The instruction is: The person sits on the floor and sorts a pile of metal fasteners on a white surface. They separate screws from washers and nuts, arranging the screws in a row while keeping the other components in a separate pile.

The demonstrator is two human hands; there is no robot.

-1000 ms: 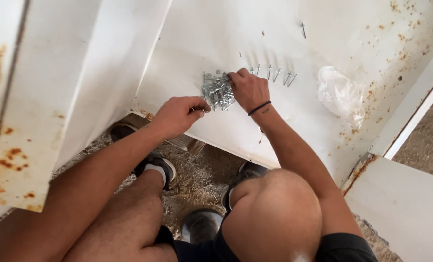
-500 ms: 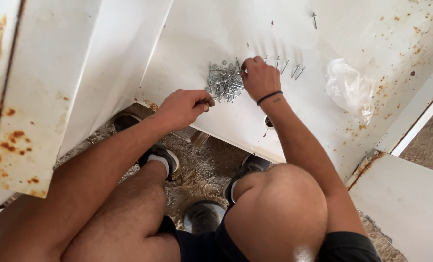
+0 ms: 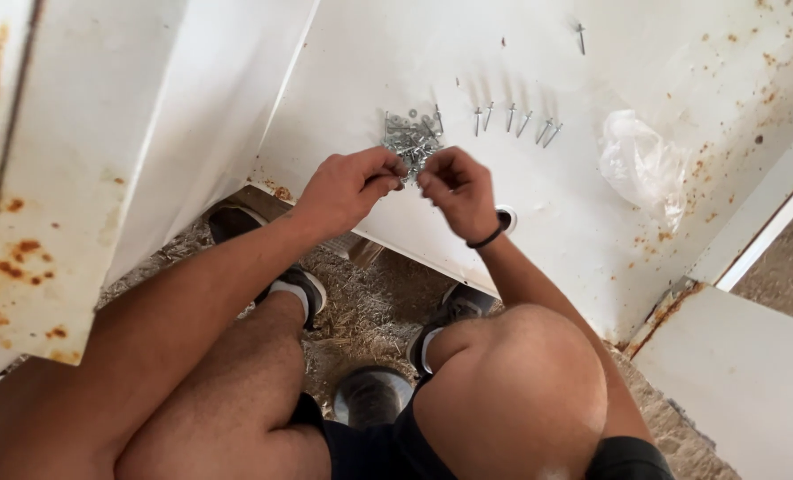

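My left hand (image 3: 347,187) and my right hand (image 3: 454,185) meet fingertip to fingertip just in front of a pile of small metal screws and nuts (image 3: 410,133). Both hands pinch a small metal fastener (image 3: 411,171) between them; its exact shape is too small to tell. A black band circles my right wrist. The pile lies on a white, rust-spotted metal panel (image 3: 556,231). To the right of the pile, several screws (image 3: 516,120) lie in a row.
A crumpled clear plastic bag (image 3: 641,164) lies on the panel at the right. One lone screw (image 3: 581,36) lies farther back. Rusty white panels stand at the left (image 3: 50,178) and lower right (image 3: 743,373). My knees and shoes are over straw-covered ground (image 3: 361,311).
My right hand has pulled back from the pile of fasteners toward me. It now meets my left hand, and both pinch a small piece between them.
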